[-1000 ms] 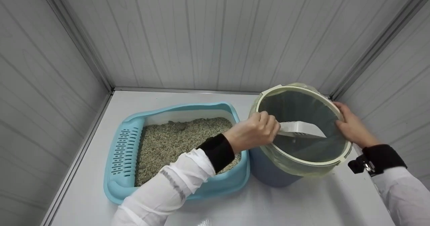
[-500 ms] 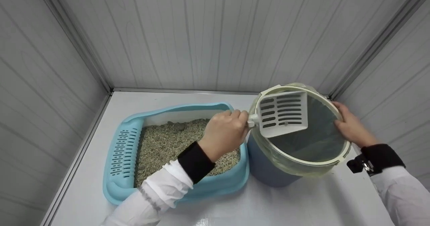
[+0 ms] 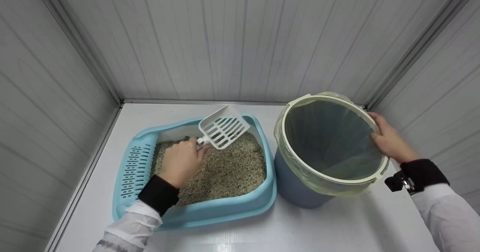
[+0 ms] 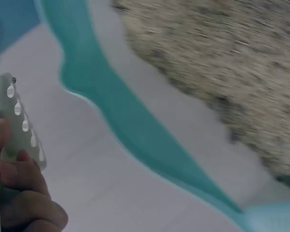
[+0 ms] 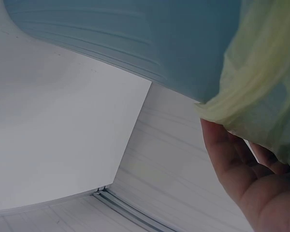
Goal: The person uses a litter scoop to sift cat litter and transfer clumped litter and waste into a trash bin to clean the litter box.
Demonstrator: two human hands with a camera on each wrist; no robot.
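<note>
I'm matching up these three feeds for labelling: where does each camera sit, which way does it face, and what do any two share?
Head: worn on the head, looking forward and down at the litter box, bin and white scoop; both hands and sleeves show.
Left wrist: beside the left hand, facing the litter box rim and litter; fingers show on the scoop's handle.
Right wrist: below the right hand, looking up past the bin's blue wall and yellow liner.
Shared: head and left wrist both show the litter box and scoop; head and right wrist both show the bin.
</note>
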